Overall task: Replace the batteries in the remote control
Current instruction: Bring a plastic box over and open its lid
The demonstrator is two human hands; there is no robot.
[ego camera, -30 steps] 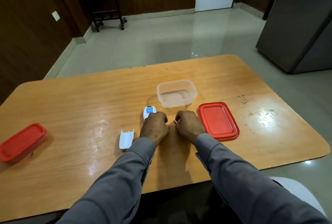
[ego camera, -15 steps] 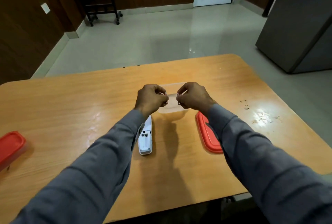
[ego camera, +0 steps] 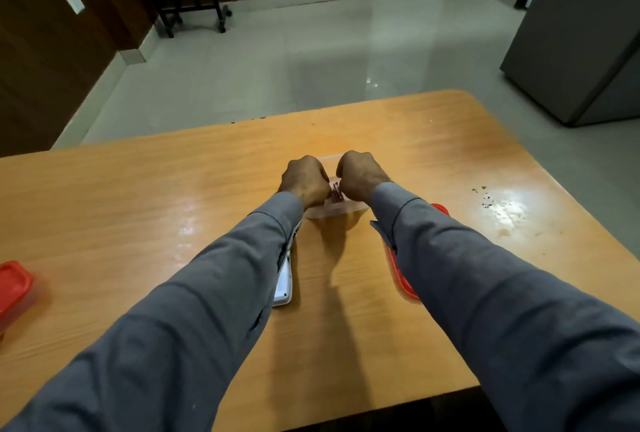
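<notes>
Both hands are raised over the clear plastic container [ego camera: 334, 211], which stands near the middle of the wooden tabletop [ego camera: 145, 210]. The left hand [ego camera: 305, 181] is curled into a fist above the container's left part; the right hand [ego camera: 360, 175] is curled likewise above its right part, and the two fists sit just beside each other. Between them, at the fingertips, small reddish batteries [ego camera: 336, 193] are visible, standing roughly upright over the container's inside. Each hand appears to pinch at these batteries, though the exact finger contact is hidden by the knuckles, and how many batteries there are cannot be told. The container is largely covered by the hands; only its near wall and a strip of its far rim show. The white remote control [ego camera: 284, 284] lies on the tabletop on the near-left side of the container, lengthways towards the person, mostly hidden under the left grey sleeve [ego camera: 194, 320]; its near end is exposed, and whether its battery bay is open cannot be told. A red lid [ego camera: 401, 279] lies flat on the near-right side of the container, partly covered by the right sleeve [ego camera: 485, 279]. A second red-lidded box [ego camera: 14, 288] sits well apart to the left of the container, at the edge of the view. Dark specks and a glare patch [ego camera: 498, 203] mark the tabletop to the right of the container.
</notes>
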